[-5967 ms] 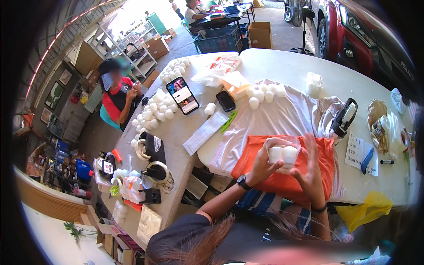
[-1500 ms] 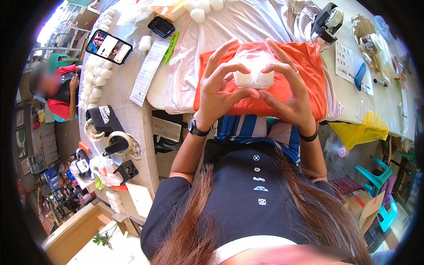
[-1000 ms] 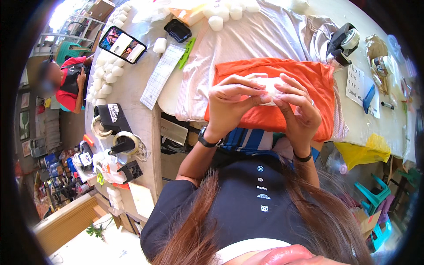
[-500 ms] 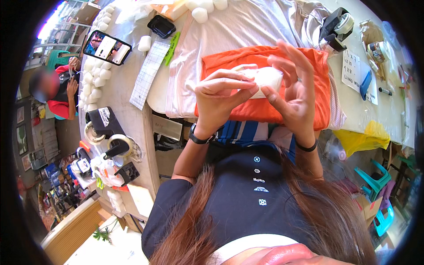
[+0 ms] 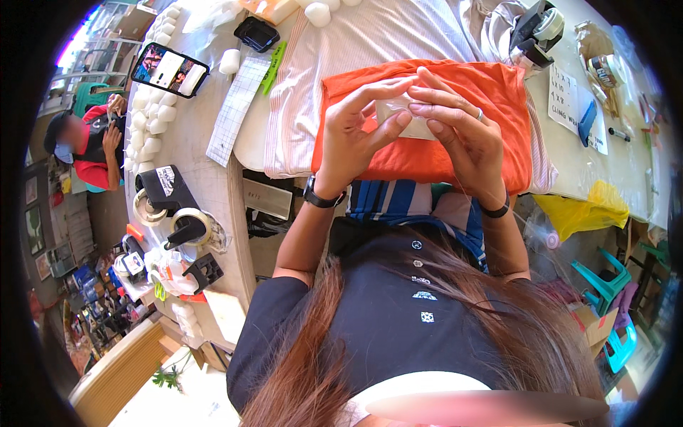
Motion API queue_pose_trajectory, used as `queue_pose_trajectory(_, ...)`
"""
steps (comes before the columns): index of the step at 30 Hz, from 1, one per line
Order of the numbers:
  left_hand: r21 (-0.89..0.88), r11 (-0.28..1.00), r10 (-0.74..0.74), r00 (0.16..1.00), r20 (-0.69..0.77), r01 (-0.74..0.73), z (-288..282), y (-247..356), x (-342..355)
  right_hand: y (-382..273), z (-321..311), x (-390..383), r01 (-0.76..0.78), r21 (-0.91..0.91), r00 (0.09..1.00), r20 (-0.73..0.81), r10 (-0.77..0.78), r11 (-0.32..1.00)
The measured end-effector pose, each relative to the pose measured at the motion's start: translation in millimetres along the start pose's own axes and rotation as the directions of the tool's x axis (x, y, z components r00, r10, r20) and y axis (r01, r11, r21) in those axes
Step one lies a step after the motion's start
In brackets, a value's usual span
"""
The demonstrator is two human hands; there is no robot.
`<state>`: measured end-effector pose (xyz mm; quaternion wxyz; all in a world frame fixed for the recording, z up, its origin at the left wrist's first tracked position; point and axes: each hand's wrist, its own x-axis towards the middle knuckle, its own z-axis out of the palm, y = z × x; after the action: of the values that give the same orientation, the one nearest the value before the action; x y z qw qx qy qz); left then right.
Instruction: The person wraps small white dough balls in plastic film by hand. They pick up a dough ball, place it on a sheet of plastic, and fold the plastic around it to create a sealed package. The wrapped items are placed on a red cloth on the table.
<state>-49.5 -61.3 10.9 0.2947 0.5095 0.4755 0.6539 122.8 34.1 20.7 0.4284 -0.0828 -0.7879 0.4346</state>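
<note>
A small white block-like thing (image 5: 418,129), apparently in clear film, sits between my two hands above a folded orange cloth (image 5: 491,82). My left hand (image 5: 361,124) curls round its left side, thumb and fingertips pressed on it. From the right, my right hand (image 5: 462,132) bends its fingers over the top, their tips meeting those of my left hand. The fingers hide much of the piece, so its exact kind cannot be made out. Under the orange cloth spreads a pale striped cloth (image 5: 299,135).
Left on the table are a phone (image 5: 171,69), a gridded clear ruler (image 5: 238,110), rows of white rounded pieces (image 5: 149,128) and tape dispensers (image 5: 188,228). Another dispenser (image 5: 537,35), a handwritten sheet (image 5: 569,107) and a blue tool (image 5: 587,122) lie right. A person (image 5: 96,139) sits far left.
My right hand, earlier spread with raised fingers, has closed in over the white piece. Both hands have come together and moved slightly up in the picture.
</note>
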Motion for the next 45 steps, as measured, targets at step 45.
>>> queue_pose_trajectory(45, 0.033, 0.972, 0.229, 0.967, 0.114, -0.234, -6, -18, 2, 22, -12, -12, 0.050, 0.173, 0.997, 0.041, -0.057, 0.984)
